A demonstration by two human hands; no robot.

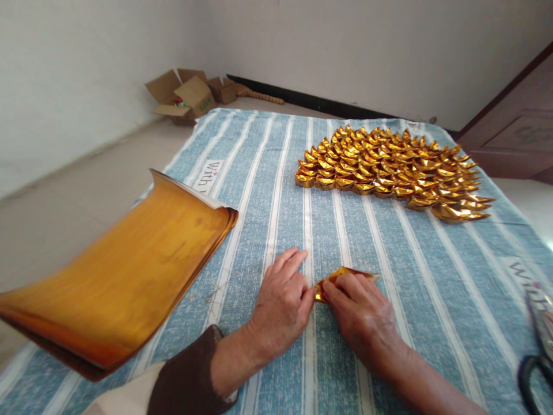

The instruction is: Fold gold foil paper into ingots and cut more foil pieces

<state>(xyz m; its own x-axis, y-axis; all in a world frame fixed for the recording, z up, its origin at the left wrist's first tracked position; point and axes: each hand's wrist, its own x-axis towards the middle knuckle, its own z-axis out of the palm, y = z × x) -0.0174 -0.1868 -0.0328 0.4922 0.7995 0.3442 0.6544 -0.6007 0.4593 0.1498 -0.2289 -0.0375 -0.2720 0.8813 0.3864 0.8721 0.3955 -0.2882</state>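
Note:
A small folded piece of gold foil paper (pixel 344 271) lies on the striped cloth, with both hands at it. My left hand (pixel 280 302) pinches its left corner near the thumb, while other fingers stretch forward over the cloth. My right hand (pixel 365 314) is closed over the middle of the piece, fingertips pressing down and covering much of it. To the left lies a stack of gold foil sheets (pixel 116 271), its edges curling up. Beyond my hands, many folded gold foil ingots (pixel 380 164) stand in close rows.
A blue and white striped cloth (pixel 268 230) covers the table. Black-handled scissors (pixel 536 374) lie at the right edge, partly out of view. Open cardboard boxes (pixel 185 98) sit on the floor by the wall. A brown wooden panel (pixel 514 121) stands at the far right.

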